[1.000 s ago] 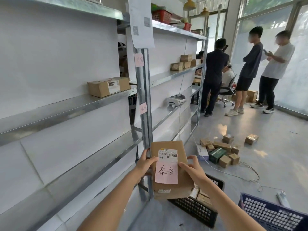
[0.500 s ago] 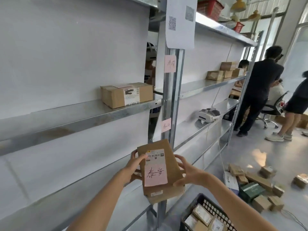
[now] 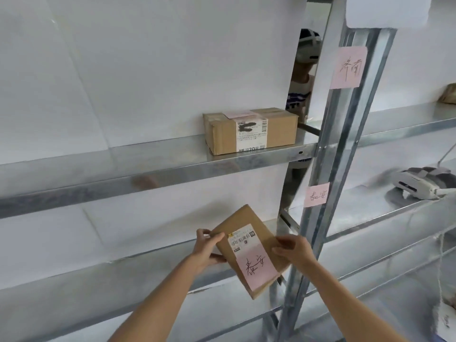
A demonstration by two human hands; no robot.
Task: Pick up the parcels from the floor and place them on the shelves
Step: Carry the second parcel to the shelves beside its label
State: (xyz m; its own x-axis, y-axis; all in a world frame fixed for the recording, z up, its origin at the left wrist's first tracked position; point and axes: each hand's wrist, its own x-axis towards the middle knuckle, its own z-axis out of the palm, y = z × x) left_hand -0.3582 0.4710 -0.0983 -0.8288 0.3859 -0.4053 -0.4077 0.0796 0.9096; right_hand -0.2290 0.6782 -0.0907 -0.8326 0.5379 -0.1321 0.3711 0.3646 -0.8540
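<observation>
Both hands, left hand (image 3: 206, 250) and right hand (image 3: 293, 250), grip the flat cardboard parcel (image 3: 249, 250); I level it, then slide it onto the lower shelf's front edge (image 3: 148, 265).

The shelves (image 3: 172, 169) and the post (image 3: 345, 149) are bright metal with a dull, streaky shine. Both boxes, the near one (image 3: 249, 248) and the far one (image 3: 249, 130), are matt brown cardboard carrying white paper labels. Pink paper notes (image 3: 348, 67) look soft and matt.

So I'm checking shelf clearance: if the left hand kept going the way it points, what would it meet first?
Probably the white back panel above the lower shelf; nothing shows between it and the left hand, though depth is unclear.
</observation>
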